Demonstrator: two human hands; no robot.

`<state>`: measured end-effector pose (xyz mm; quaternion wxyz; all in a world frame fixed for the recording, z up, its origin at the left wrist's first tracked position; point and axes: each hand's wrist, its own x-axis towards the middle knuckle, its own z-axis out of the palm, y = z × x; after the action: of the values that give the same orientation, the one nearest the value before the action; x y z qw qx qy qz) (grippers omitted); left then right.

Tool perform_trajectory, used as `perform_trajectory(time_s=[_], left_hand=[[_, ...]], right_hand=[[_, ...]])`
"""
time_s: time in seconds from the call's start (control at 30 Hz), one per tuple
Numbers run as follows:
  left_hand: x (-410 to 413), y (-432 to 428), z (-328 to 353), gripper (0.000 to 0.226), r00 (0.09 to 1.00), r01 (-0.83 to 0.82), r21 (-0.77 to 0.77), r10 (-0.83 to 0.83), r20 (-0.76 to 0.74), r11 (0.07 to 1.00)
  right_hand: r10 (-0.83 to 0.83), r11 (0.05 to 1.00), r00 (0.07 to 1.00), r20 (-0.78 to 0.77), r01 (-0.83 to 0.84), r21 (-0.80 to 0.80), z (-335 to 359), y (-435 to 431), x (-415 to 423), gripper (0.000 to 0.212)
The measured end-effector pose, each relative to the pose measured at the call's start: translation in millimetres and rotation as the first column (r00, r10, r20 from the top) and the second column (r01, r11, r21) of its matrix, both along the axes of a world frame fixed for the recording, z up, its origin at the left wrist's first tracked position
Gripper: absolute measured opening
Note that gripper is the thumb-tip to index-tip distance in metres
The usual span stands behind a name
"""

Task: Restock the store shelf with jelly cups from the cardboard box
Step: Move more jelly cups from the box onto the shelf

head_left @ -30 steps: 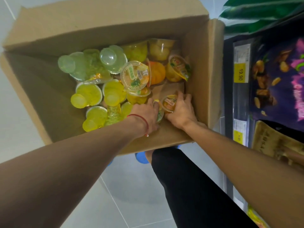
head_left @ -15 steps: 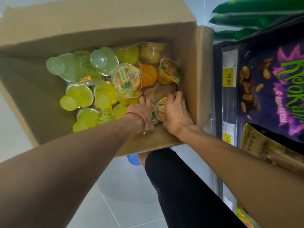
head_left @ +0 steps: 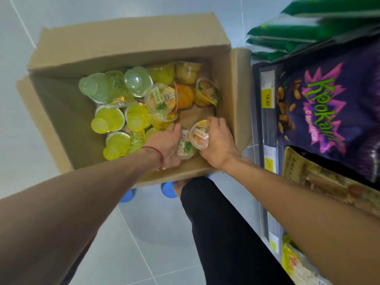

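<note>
An open cardboard box [head_left: 131, 44] stands on the floor, filled with several yellow, green and orange jelly cups [head_left: 111, 120]. Both my hands reach into its near right corner. My right hand [head_left: 218, 142] grips an orange jelly cup [head_left: 199, 135] tipped on its side, label facing me. My left hand [head_left: 166, 145] curls around a second cup [head_left: 185, 148] lying just below and left of the first one. The store shelf [head_left: 267, 120] runs along the right edge of the head view.
Purple snack bags [head_left: 329, 112], green bags [head_left: 298, 33] and tan packets [head_left: 320, 177] fill the shelf, with yellow price tags [head_left: 267, 98] on its rail. My black-clad leg [head_left: 222, 233] and blue shoes [head_left: 167, 189] stand on grey floor tiles by the box's near wall.
The view has shifted so the box sits lower in frame. Both hands stayed in the near right corner; the right hand has tipped its cup up and both cups show more.
</note>
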<state>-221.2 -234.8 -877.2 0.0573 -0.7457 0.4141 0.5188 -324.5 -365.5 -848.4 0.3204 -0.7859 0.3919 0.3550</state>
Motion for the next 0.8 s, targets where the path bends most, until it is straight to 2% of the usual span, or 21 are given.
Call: perform_trajectory(time_s=[0.17, 0.3, 0.4, 0.6, 0.8], left_hand=[[28, 29, 78, 0.088, 0.991, -0.11, -0.099, 0.116, 0.062, 0.989], [51, 42, 145, 0.09, 0.975, -0.16, -0.214, 0.188, 0.118, 0.964], [69, 48, 194, 0.093, 0.977, -0.139, -0.276, 0.177, 0.116, 0.951], [96, 53, 279, 0.093, 0.995, -0.02, -0.425, 0.058, 0.076, 0.905], [92, 67, 364, 0.093, 0.998, -0.056, -0.493, 0.059, -0.009, 0.868]], right_hand=[[-0.224, 0.974, 0.97, 0.089, 0.225, -0.004, 63, 11, 0, 0.093], [-0.389, 0.912, 0.888, 0.245, 0.408, -0.032, 119, 31, 1, 0.085], [-0.489, 0.837, 0.794, 0.36, 0.543, -0.062, 165, 54, 5, 0.077], [-0.613, 0.63, 0.559, 0.558, 0.773, -0.083, 251, 110, 14, 0.081], [-0.667, 0.464, 0.322, 0.672, 0.885, 0.037, 343, 156, -7, 0.088]])
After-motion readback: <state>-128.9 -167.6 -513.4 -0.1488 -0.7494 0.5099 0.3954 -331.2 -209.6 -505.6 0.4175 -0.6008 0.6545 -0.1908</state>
